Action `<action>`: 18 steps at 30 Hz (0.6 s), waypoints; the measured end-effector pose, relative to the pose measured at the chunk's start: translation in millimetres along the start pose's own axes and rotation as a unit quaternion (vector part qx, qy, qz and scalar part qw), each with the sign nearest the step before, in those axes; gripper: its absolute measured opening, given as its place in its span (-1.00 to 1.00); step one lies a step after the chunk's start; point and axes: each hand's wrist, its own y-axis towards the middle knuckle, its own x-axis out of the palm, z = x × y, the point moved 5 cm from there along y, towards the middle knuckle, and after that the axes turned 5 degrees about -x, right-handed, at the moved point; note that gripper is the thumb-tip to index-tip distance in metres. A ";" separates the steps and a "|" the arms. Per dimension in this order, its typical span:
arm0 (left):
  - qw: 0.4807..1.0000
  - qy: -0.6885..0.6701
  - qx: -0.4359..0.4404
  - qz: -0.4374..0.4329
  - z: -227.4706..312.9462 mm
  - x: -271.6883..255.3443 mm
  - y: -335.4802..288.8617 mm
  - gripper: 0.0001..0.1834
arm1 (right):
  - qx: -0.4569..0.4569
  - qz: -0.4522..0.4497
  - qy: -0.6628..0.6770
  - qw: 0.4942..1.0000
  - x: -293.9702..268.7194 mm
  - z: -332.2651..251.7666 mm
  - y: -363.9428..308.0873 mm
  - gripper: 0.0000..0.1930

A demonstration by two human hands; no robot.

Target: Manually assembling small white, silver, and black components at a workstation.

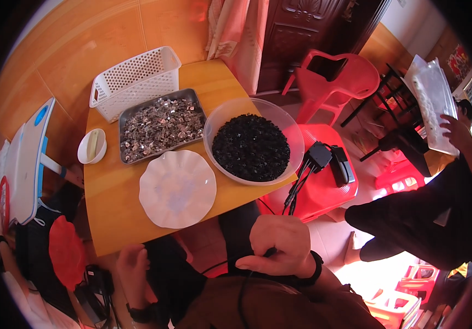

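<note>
My right hand is closed around a black cable, which runs down over my lap. My left hand hovers off the table's near edge, its fingers curled in, and no object shows in it. In front of me on the wooden table stand a white scalloped plate with a bluish patch in its middle, a metal tray full of small shiny brownish pieces, and a clear round basin holding many small black pieces. Neither hand touches these.
A white perforated basket and a small white bowl with a pale stick sit on the table. To the right, a red stool carries a black box with cables. Another person holds a clear plastic tray.
</note>
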 end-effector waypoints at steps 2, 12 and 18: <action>1.000 0.012 -0.004 -0.003 1.6 3.9 0.3 -0.89 | -0.005 -0.021 -0.012 1.000 0.0 -0.5 -0.4 -0.69; 1.000 -0.004 0.024 -0.012 2.4 3.8 0.3 -0.90 | -0.010 -0.035 -0.049 0.998 3.6 -1.3 2.6 -0.80; 1.000 0.028 0.002 -0.001 -6.5 0.1 3.4 -0.87 | -0.074 0.002 -0.096 0.993 6.1 0.6 2.4 -0.64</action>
